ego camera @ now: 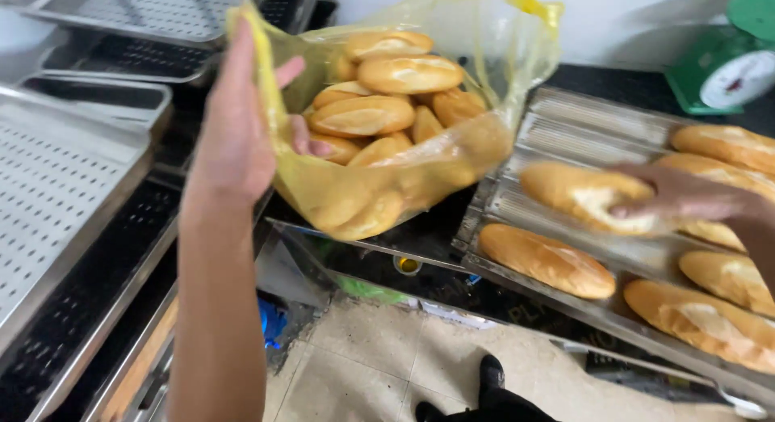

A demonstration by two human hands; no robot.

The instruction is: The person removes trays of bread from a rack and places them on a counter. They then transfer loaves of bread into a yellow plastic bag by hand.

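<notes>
The left hand (pixel 234 139) is gripping the rim of a yellow bag (pixel 420 172), fingers curled over the plastic and holding the mouth wide, while the bag is hanging over the gap between the bench (pixel 436 268) and the racks at left. The right hand (pixel 686 197), blurred with motion, is closing around a loaf (pixel 585 197) just above the grooved tray (pixel 565 123) on the bench. Many loaves (pixel 387 91) are already piling up in the bag, nearly to its mouth. To do this well, it seems wise to be keeping the mouth stretched and tilted toward the tray, so each loaf is sliding in without snagging the thin plastic or crushing the crusts beneath. The bag is bulging close to the tray's left edge and the bench's front lip, so the load is probably best kept from dragging there. More bread (pixel 549 260) is lying in the tray's channels, near the right hand. Open room is showing over the tiled floor (pixel 371 365) below; the perforated pans (pixel 56 172) at left and the green scale (pixel 739 54) at the back right are crowding the sides.
</notes>
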